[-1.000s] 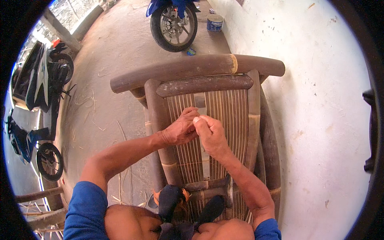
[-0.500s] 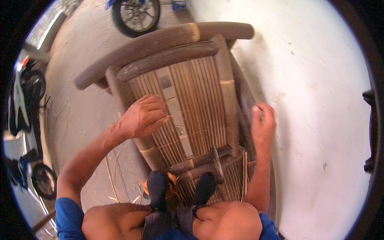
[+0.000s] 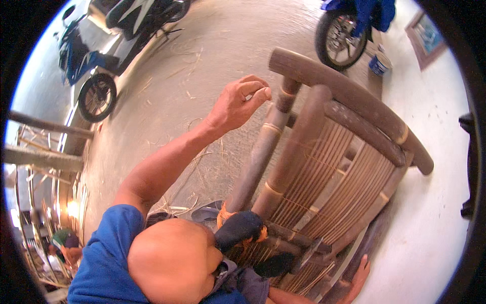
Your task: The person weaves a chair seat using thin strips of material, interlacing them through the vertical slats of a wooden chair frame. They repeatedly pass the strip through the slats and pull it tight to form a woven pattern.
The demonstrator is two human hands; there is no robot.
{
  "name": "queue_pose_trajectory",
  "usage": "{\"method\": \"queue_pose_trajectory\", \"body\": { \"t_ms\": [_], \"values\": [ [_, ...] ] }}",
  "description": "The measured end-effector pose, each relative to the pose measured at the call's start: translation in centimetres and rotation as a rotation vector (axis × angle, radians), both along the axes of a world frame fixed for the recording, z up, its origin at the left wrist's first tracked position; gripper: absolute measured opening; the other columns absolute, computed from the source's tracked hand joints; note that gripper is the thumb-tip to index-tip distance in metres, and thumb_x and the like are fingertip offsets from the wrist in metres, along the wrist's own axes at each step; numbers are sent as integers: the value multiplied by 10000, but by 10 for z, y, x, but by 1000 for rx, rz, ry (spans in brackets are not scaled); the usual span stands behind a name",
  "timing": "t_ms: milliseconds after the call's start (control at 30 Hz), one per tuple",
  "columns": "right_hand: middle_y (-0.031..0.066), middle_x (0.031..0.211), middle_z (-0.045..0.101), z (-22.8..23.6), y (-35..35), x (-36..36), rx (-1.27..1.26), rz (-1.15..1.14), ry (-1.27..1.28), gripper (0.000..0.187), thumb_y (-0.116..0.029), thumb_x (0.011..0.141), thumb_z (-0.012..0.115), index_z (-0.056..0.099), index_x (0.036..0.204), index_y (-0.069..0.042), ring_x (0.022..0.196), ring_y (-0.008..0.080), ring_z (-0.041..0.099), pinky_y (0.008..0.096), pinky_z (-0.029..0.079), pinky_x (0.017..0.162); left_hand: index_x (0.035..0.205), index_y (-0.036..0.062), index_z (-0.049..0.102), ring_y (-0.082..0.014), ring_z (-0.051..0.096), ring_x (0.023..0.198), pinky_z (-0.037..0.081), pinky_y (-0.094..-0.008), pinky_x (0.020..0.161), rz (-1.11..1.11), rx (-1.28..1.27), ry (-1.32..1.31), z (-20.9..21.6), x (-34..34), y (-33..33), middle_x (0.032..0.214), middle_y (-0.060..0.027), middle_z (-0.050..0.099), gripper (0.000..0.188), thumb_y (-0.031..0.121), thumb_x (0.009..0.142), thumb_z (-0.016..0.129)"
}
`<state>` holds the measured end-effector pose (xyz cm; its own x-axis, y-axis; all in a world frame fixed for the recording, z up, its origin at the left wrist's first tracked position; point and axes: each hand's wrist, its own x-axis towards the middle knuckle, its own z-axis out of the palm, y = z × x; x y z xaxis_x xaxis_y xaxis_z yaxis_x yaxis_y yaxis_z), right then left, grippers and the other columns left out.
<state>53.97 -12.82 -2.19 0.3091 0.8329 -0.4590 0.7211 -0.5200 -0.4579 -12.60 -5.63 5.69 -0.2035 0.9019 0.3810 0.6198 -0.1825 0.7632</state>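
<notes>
A brown bamboo chair (image 3: 324, 167) with a slatted back lies tilted in front of me. My left hand (image 3: 240, 101) is raised above and left of its thick top posts, thumb and forefinger pinched together; I cannot tell whether a thin strand is between them. My right hand (image 3: 357, 276) rests low at the chair's right side rail, fingers apart, holding nothing. My two dark-clad feet (image 3: 238, 229) press on the chair's lower crossbars, where orange binding (image 3: 223, 217) wraps a joint. My bare knee (image 3: 172, 258) fills the lower middle.
A blue motorbike (image 3: 354, 25) and a small blue-and-white bucket (image 3: 378, 65) stand beyond the chair. Two more motorbikes (image 3: 96, 76) are parked at the upper left. Loose cane strips (image 3: 202, 167) litter the concrete floor. Bamboo frames (image 3: 40, 152) and another person (image 3: 63, 243) are at the left.
My left hand has lifted off the slats up and away past the chair's top. My right hand dropped to the chair's lower right side. The view swung left.
</notes>
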Motion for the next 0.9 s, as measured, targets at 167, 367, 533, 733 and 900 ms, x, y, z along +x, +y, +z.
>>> {"method": "queue_pose_trajectory", "body": {
  "t_ms": [167, 367, 533, 733, 900],
  "values": [
    [311, 1462, 523, -1, -8, 0, 98, 12, -6, 818, -600, 1031, 517, 479, 1481, 82, 1352, 436, 497, 439, 359, 1168, 995, -9, 755, -192, 652, 937, 522, -357, 760, 200, -50, -207, -29, -59, -22, 1022, -124, 714, 378, 336, 1057, 612],
    [317, 1566, 426, -6, -7, 6, 48, 19, -118, 895, -679, 1023, 452, 440, 1522, 64, 1458, 494, 377, 452, 288, 1241, 958, -21, 740, -156, 667, 910, 538, -355, 844, 401, -228, -348, -73, -100, -56, 891, -54, 719, 386, 326, 1059, 603],
    [332, 1587, 381, -6, -2, 1, -20, -62, -117, 892, -663, 1031, 455, 420, 1528, 77, 1469, 491, 360, 462, 298, 1234, 915, -17, 719, -164, 660, 835, 523, -377, 759, 424, -583, -256, -135, -100, -122, 833, -83, 717, 437, 384, 1036, 593],
    [332, 1418, 526, 2, -5, -13, 39, -80, -216, 744, -545, 1081, 424, 506, 1408, 118, 1297, 460, 513, 475, 413, 1133, 1106, -9, 734, -409, 691, 964, 518, -501, 882, -100, -1344, -208, -193, -26, -267, 1037, -266, 726, 738, 668, 997, 462],
    [268, 1436, 578, -4, -6, 2, 13, -108, -157, 622, -471, 1060, 542, 541, 1451, 13, 1311, 329, 553, 432, 415, 1129, 1298, 46, 717, -352, 655, 1105, 508, -450, 944, -69, -1580, -617, -188, 51, -300, 1203, -220, 715, 935, 828, 970, 325]
  ]
}}
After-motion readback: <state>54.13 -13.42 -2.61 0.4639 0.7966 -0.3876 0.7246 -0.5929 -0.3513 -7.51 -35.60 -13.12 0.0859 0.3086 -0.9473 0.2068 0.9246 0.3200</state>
